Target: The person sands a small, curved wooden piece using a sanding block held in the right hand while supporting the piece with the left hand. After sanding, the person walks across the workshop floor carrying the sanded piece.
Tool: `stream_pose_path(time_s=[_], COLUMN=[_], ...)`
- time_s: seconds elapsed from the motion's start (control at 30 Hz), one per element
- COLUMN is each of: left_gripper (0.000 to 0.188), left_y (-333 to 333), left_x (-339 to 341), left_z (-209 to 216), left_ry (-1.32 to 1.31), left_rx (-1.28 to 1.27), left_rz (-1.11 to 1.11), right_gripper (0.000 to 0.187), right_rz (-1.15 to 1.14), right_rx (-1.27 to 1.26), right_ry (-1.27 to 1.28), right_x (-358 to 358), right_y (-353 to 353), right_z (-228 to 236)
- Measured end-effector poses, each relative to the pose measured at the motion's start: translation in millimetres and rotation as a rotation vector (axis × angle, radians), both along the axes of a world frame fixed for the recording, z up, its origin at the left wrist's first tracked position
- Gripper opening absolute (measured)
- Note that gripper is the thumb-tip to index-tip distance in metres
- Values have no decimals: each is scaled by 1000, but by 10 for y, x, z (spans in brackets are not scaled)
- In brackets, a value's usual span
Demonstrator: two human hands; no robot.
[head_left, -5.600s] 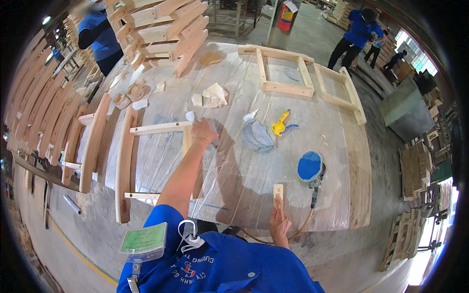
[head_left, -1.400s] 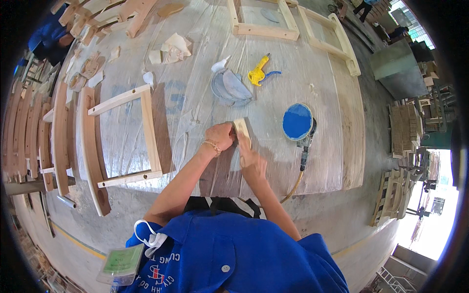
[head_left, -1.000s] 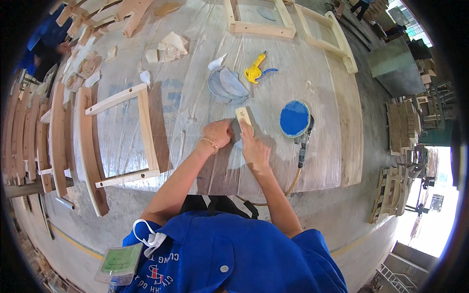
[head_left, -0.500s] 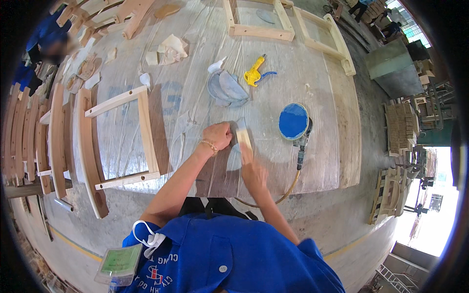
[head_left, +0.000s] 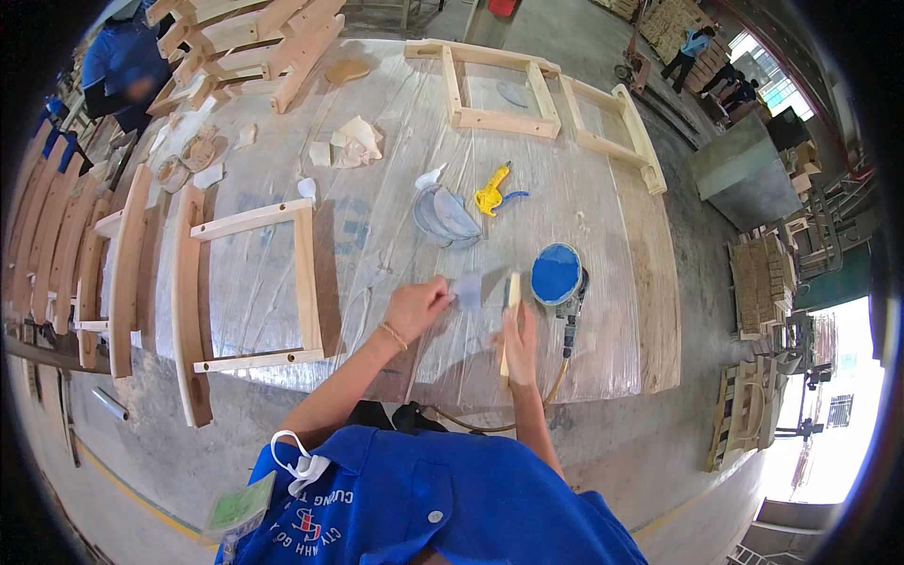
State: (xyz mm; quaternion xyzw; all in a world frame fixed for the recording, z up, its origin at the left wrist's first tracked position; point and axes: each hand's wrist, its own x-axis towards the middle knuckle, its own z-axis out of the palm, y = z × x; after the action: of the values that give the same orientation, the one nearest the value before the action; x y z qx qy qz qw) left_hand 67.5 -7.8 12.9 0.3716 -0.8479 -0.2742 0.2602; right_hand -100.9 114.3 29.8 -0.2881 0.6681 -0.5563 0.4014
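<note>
Hands meet near the front of the plastic-covered workbench (head_left: pixel 377 122): the left hand (head_left: pixel 414 306) pinches a small grey sanding sheet (head_left: pixel 468 290) between its fingertips, while the right hand (head_left: pixel 519 334) is closed round a narrow wooden stick (head_left: pixel 509 320) lying just right of that sheet. Just right of the stick rests a blue disc sander (head_left: pixel 557 276), its hose trailing off the near edge. A wooden chair frame (head_left: pixel 254 287) lies to the left, with a stack of grey sanding discs (head_left: pixel 444 215) and a yellow tool (head_left: pixel 491 193) farther back.
</note>
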Motion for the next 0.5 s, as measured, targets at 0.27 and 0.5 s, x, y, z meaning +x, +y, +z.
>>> stream_pose_path(time_s=[0.27, 0.5], left_gripper=[8, 24], left_y=[327, 126], left_x=[36, -28], left_z=[114, -65], left_ry=[332, 413], left_rx=[234, 1272], left_rz=[91, -37], right_gripper=[68, 67], right_rz=[243, 289], right_rx=[44, -28], right_ry=[-187, 22], right_x=[-26, -9], right_y=[-326, -341], right_z=[70, 43])
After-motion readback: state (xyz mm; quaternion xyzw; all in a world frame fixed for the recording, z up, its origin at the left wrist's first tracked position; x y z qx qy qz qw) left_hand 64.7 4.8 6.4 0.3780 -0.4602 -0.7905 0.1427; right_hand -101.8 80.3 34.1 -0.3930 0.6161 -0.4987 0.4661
